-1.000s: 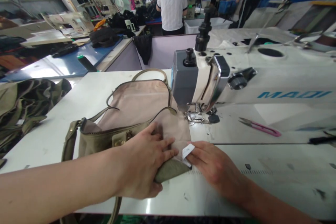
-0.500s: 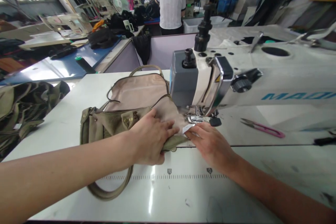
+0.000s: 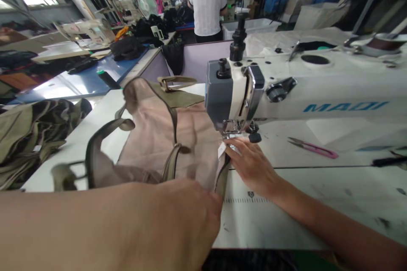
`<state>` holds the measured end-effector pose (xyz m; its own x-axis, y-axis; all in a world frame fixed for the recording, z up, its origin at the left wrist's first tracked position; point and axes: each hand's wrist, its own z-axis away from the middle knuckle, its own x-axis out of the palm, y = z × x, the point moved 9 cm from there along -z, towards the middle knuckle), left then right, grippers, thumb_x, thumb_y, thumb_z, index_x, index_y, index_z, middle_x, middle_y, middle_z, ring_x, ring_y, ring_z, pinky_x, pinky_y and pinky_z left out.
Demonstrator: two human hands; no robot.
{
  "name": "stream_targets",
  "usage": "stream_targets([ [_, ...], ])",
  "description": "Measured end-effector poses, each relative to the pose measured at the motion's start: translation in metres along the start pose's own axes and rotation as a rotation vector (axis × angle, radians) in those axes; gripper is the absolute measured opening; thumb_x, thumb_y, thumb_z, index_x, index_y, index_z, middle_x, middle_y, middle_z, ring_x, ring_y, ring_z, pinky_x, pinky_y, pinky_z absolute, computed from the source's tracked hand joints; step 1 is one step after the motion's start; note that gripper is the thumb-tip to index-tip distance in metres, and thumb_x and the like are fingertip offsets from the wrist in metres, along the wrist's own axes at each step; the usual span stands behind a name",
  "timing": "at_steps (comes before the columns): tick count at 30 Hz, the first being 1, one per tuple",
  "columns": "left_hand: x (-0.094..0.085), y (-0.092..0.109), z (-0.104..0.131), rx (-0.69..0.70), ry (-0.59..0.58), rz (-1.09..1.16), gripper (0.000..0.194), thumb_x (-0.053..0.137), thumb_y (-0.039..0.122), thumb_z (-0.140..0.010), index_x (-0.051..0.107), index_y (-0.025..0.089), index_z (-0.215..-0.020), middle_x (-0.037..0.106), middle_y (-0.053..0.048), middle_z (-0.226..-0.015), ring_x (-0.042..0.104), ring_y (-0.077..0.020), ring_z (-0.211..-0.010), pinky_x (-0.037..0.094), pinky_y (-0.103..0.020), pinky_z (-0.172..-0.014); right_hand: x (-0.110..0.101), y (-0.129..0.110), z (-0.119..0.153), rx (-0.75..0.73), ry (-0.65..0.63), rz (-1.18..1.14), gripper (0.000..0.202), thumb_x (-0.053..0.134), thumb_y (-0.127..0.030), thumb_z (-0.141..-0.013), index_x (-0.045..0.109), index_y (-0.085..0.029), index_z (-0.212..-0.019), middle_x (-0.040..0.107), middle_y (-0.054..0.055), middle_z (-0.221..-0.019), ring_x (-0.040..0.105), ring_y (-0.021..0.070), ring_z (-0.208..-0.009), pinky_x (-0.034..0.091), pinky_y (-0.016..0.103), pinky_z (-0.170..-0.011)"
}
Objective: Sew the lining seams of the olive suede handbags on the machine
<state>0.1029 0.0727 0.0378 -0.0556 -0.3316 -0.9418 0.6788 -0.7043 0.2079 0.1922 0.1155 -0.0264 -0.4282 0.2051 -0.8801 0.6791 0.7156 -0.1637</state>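
An olive bag (image 3: pixel 190 135) lies opened out on the sewing table, its pale pinkish lining facing up. My left hand (image 3: pixel 190 216) is closed on the bag's near edge; the fingertips are hidden behind the hand. Against the bag's right edge, just under the presser foot area, my right hand (image 3: pixel 251 161) pinches a small white label (image 3: pixel 221 150). The sewing machine (image 3: pixel 222 93) stands directly over that edge, its foot (image 3: pixel 230 136) close to my right fingertips. A strap (image 3: pixel 173 161) lies across the lining.
Pink thread snips (image 3: pixel 318 148) lie right of the machine head. A pile of olive pieces (image 3: pixel 32 139) sits on the left. Behind the table stand a dark thread cone (image 3: pixel 108 79), a low partition (image 3: pixel 206 59) and a person in a white shirt (image 3: pixel 208 6).
My left hand has moved toward me and now grips the bag's near edge. The bag has been turned and spread, showing more lining. My right hand stays by the foot with the label.
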Motion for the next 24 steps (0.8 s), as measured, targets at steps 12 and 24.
stream_targets([
  [12,0.062,0.013,0.065,0.014,-0.03,-0.172,0.069,0.05,0.047,-0.089,0.032,0.019,-0.149,0.043,-0.011,-0.148,0.042,-0.0291,-0.134,0.011,-0.052,-0.118,0.016,-0.11,0.042,-0.192,-0.234,-0.307,0.013,0.052,-0.02,-0.096,0.064,-0.015,-0.098,0.064,0.008,-0.098,0.054,0.0224,-0.093,0.05,0.032,-0.079],
  [24,0.05,-0.005,0.093,0.08,0.08,-0.372,0.033,0.05,0.015,-0.084,0.07,0.018,-0.11,0.071,-0.007,-0.105,0.061,-0.0234,-0.105,0.008,-0.04,-0.122,0.002,-0.108,-0.01,-0.029,-0.396,-0.386,0.021,0.07,-0.025,-0.079,0.064,-0.017,-0.098,0.061,0.005,-0.09,0.054,0.023,-0.087,0.043,0.035,-0.08],
])
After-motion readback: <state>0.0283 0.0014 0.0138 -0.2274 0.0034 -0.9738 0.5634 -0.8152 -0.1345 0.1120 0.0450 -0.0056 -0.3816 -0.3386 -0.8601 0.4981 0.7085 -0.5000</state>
